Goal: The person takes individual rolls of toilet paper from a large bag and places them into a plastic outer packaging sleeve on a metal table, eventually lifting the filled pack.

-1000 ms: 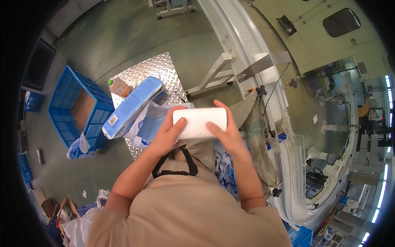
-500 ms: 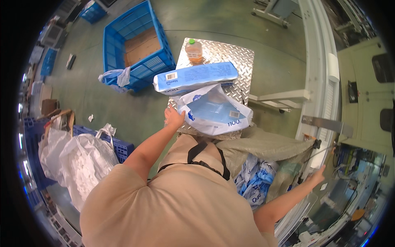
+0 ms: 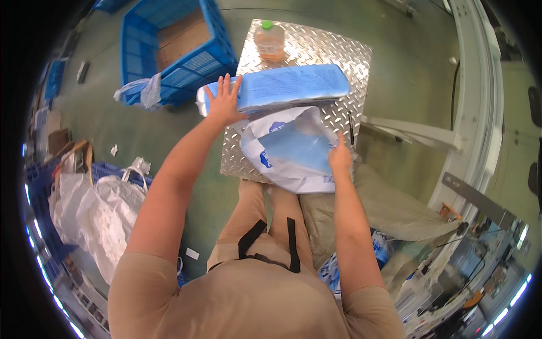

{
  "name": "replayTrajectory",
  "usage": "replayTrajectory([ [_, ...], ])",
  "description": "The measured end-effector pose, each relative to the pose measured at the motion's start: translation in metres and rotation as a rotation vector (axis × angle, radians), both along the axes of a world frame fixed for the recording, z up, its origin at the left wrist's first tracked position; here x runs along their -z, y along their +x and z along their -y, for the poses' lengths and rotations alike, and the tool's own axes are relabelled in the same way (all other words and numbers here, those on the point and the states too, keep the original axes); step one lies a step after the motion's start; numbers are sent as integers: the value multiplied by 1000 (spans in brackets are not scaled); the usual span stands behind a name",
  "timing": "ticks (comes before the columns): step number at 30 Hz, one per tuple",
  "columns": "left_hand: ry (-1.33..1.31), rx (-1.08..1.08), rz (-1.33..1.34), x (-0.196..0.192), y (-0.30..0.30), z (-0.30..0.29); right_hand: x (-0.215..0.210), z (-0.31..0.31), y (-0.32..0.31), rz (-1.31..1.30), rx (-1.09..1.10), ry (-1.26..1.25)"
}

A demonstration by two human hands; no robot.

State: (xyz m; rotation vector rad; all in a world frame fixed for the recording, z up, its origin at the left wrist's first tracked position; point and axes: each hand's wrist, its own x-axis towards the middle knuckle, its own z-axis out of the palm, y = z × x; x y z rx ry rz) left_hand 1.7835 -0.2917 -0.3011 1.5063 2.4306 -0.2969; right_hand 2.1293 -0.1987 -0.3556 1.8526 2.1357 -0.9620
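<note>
My left hand (image 3: 226,105) lies with spread fingers on the left end of a long, light-blue plastic-wrapped pack (image 3: 293,83). Nearer to me is a white and blue plastic bag (image 3: 296,179), its mouth gaping and light-blue material visible inside. At that bag's right edge, my right hand (image 3: 340,156) has its fingers closed on the plastic, with one finger pointing forward. Both the pack and the bag rest on a metal tread-plate tabletop (image 3: 322,48).
A bottle with a green cap (image 3: 269,42) stands at the table's far left. Beyond that side is a blue crate (image 3: 197,73). A thin black stick (image 3: 351,129) lies by the table's right edge. White sacks (image 3: 107,214) sit at lower left; a machine frame (image 3: 471,113) runs along the right.
My left hand has moved from beside the bag onto the blue pack. My right hand has come in from the far right to the bag's edge. The view has shifted.
</note>
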Motion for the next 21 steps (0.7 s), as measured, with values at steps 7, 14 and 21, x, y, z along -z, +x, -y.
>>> replayTrajectory([
  [7, 184, 316, 169, 42, -39, -23, -155, 147, 114, -723, 607, -78],
  [14, -30, 64, 430, -4, 1, -18, -247, 387, 264, -809, 2051, 567],
  [21, -414, -1067, 1770, -58, 9, 27, -31, 221, 251, -233, 993, 617],
])
